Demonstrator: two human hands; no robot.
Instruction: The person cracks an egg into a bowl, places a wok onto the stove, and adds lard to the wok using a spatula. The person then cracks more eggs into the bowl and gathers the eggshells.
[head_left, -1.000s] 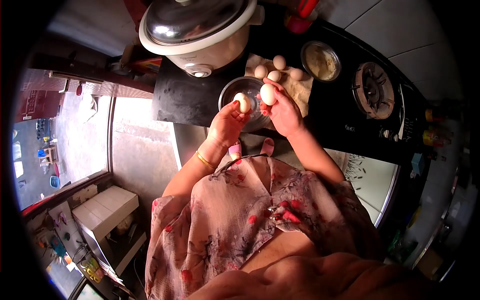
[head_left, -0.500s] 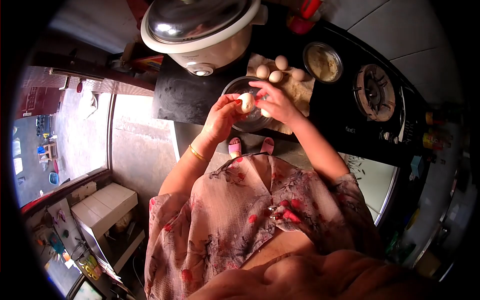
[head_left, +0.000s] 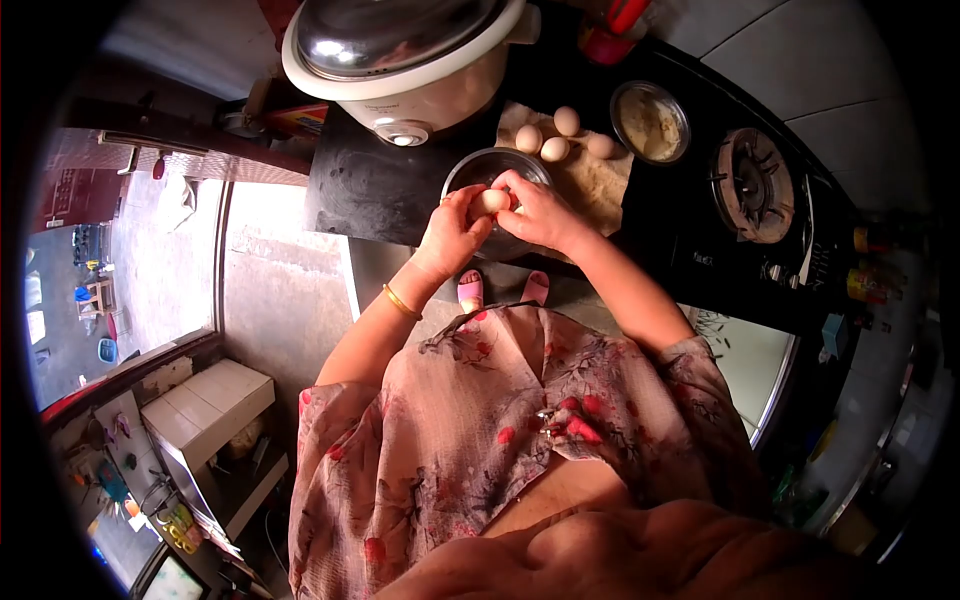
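While curled close, left grip (head_left: 452,234) and right grip (head_left: 544,213) around egg (head_left: 489,203)

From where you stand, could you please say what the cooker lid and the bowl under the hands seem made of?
The cooker lid looks like polished metal, given its bright reflections. The bowl is probably smooth metal: its grey rim shines.

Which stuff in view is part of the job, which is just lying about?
Probably the job:
egg, in left hand, right hand close against it
bowl, beneath the hands
four eggs, likely
brown sheet under those, likely

Apparently just lying about:
cooker
dish
burner
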